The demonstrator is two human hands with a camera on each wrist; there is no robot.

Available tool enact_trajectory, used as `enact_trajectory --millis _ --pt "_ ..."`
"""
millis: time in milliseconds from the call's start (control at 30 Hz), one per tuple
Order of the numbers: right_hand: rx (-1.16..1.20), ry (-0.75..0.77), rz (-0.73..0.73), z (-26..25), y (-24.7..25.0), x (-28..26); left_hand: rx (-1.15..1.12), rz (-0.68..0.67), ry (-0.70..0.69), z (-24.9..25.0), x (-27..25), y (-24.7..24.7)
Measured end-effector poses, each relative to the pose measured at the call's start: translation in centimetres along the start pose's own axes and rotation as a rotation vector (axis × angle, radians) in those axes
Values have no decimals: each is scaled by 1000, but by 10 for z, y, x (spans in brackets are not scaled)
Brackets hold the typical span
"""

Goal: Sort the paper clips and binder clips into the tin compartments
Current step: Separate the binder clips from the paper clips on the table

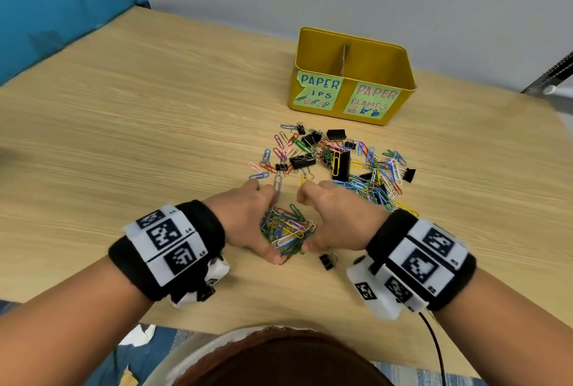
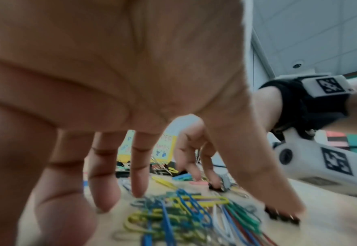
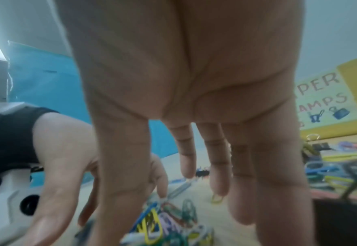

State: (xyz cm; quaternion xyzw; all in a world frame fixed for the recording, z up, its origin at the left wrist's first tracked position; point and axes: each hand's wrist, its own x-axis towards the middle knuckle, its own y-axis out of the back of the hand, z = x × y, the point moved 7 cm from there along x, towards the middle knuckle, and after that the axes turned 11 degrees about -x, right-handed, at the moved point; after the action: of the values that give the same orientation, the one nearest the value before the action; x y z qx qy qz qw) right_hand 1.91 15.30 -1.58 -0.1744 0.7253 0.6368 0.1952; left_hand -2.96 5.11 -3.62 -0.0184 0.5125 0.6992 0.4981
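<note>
Hands [image 1: 248, 215] corral paper clips [image 1: 286, 232]; tin [image 1: 352, 75] compartments look bare.

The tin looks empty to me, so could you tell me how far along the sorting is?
Done: nothing shows inside the tin. In hand: both hands cup a gathered heap of paper clips on the table. Left: the mixed pile and a stray binder clip.

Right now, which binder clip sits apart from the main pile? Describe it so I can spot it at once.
Start at the yellow tin at the far side of the table, then come toward the person past the mixed pile to the right hand. Just below that hand's heel lies a small black binder clip, alone on bare wood, with no paper clips on it.
</note>
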Motion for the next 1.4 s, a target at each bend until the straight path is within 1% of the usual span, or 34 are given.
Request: enact_trajectory --millis 33,133,300,467,533,567,667,733,800,900,1000,1100,1167,1267,1333,1400 --pt "-40 1 -12 -4 -2 2 38 16 1 4 -1 -3" --pt "-171 24 22 -15 -6 14 121 84 -25 16 7 -6" --pt "-44 18 18 -16 -6 27 22 106 -17 9 23 3" --pt "94 10 109 -9 4 35 -41 140 -40 11 29 15" --pt "258 -31 99 -1 3 39 -113 154 -24 7 34 23" --pt "386 -63 83 4 2 41 -199 153 -7 3 38 26" --pt "733 -126 33 21 -4 47 -565 100 33 -9 47 27" --pt "906 -140 3 31 -2 49 -712 89 23 -12 51 33" --pt "1025 -143 1 38 6 49 -807 96 0 -9 53 44" --pt "1105 -133 72 53 36 55 -913 153 -54 0 58 75" --pt "1182 -93 202 71 87 65 -1004 270 -141 15 66 123" --pt "1211 -66 355 87 141 75 -1053 411 -208 31 81 174" --pt "1199 -71 449 95 167 83 -1049 501 -232 39 94 202" --pt "1099 -176 543 108 182 105 -948 621 -211 47 118 224" --pt "997 -247 553 116 180 118 -850 629 -167 52 128 222" --pt "905 -255 483 116 174 124 -718 573 -125 55 136 215"
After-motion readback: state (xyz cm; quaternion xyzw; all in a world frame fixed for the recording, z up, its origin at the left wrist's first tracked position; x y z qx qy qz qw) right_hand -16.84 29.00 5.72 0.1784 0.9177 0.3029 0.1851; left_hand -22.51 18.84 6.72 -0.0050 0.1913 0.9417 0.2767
